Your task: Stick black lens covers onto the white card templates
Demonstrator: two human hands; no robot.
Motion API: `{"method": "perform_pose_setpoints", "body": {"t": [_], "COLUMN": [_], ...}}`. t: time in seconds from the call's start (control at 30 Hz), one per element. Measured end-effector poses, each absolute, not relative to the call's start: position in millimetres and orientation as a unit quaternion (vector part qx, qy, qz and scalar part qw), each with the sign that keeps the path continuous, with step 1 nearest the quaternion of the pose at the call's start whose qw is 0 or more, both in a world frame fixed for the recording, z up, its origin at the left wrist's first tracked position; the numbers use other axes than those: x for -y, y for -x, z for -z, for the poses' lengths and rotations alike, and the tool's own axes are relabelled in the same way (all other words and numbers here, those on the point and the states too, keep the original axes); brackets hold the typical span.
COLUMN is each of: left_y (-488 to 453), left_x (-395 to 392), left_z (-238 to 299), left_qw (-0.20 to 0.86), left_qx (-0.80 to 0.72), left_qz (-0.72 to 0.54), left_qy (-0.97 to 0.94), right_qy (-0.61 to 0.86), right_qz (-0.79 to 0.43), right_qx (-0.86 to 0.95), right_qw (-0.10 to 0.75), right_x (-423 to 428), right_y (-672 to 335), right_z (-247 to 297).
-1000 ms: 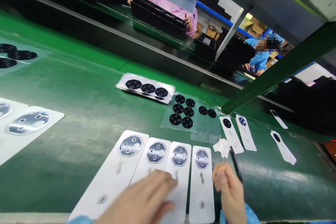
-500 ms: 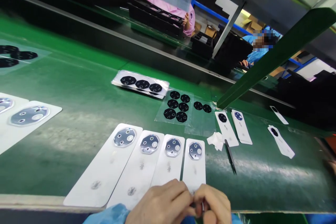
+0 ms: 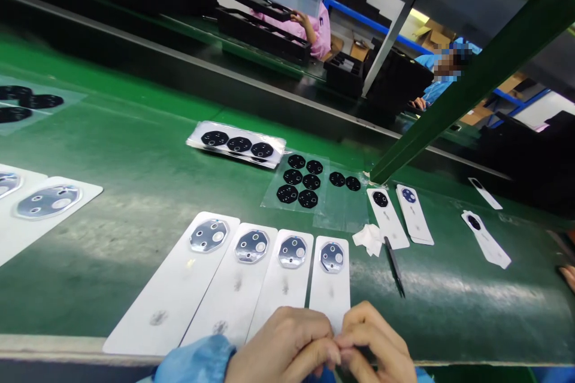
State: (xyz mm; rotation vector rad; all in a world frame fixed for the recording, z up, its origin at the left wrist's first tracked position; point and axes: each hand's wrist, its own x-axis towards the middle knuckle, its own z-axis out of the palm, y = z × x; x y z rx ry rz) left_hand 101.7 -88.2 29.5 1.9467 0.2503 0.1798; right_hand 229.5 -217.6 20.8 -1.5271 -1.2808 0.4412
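Observation:
Both of my hands meet at the near edge of the green belt (image 3: 135,149). My left hand (image 3: 281,347) and my right hand (image 3: 377,347) are closed, fingertips pinched together on something too small to make out. Just beyond them lie several white cards (image 3: 238,281) side by side, each carrying a shiny octagonal lens cover (image 3: 332,257). Black tweezers (image 3: 394,266) lie on the belt to the right of the cards, next to a crumpled white wipe (image 3: 369,238).
Clear film sheets hold black octagonal pieces (image 3: 299,178), and a packet of three (image 3: 236,145) lies behind them. More white cards (image 3: 406,215) lie to the right and at far left (image 3: 45,203). Across the belt, co-workers handle black trays (image 3: 265,30). A green beam (image 3: 467,84) slants overhead.
My hands drew back from the cards to the near edge and came together, fingertips pinched. The view shifted slightly.

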Motion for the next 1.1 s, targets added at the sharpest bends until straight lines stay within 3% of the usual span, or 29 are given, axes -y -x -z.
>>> {"method": "perform_pose_setpoints", "body": {"t": [0.2, 0.3, 0.57, 1.1], "left_y": [-110.5, -113.3, -115.2, -114.7], "left_x": [86.5, 86.1, 85.1, 87.6], "left_z": [-5.1, 1.3, -1.2, 7.3], "left_qw": [0.128, 0.042, 0.006, 0.037], "left_qx": [-0.088, -0.077, -0.075, -0.088], "left_qz": [-0.197, -0.181, -0.194, -0.217], "left_qy": [-0.968, -0.98, -0.978, -0.971], "right_qy": [0.725, 0.732, 0.734, 0.763], "right_qz": [-0.245, -0.273, -0.229, -0.121], "right_qx": [0.379, 0.365, 0.445, 0.538], "right_qw": [0.521, 0.506, 0.458, 0.337], "right_x": [198.9, 187.1, 177.3, 172.8], "right_y": [-269.1, -274.8, -274.2, -260.9], "right_z": [-18.8, -7.0, 0.3, -4.8]}}
